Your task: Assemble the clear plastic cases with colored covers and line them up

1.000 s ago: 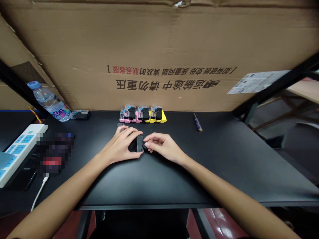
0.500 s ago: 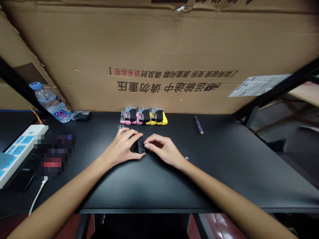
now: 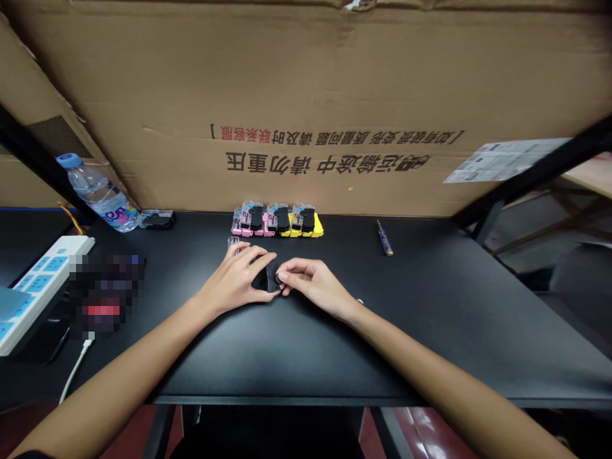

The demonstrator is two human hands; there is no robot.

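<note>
My left hand (image 3: 238, 275) curls around a small black plastic casing (image 3: 271, 278) on the desk, thumb at its near side and fingers at its far side. My right hand (image 3: 313, 285) pinches a small dark round part at the casing's right end; the fingertips hide most of it. Just beyond my left fingers lies a clear plastic piece (image 3: 233, 241), partly covered. Behind both hands, several black and clear plastic units (image 3: 277, 220) stand in a row, with pink and yellow pieces under and between them. A small whitish bit (image 3: 360, 301) shows beside my right wrist.
A thin screwdriver (image 3: 385, 239) lies at the right. To the left are a water bottle (image 3: 102, 197), another black and clear unit (image 3: 159, 220), a white power strip (image 3: 45, 280) and a blurred-out device (image 3: 105, 293) with a white cable. A cardboard box (image 3: 310, 83) walls the back.
The view has shifted slightly. My right fingertips have turned a little on the dark part, with more fingers showing below the thumb. My left hand keeps its hold on the casing.
</note>
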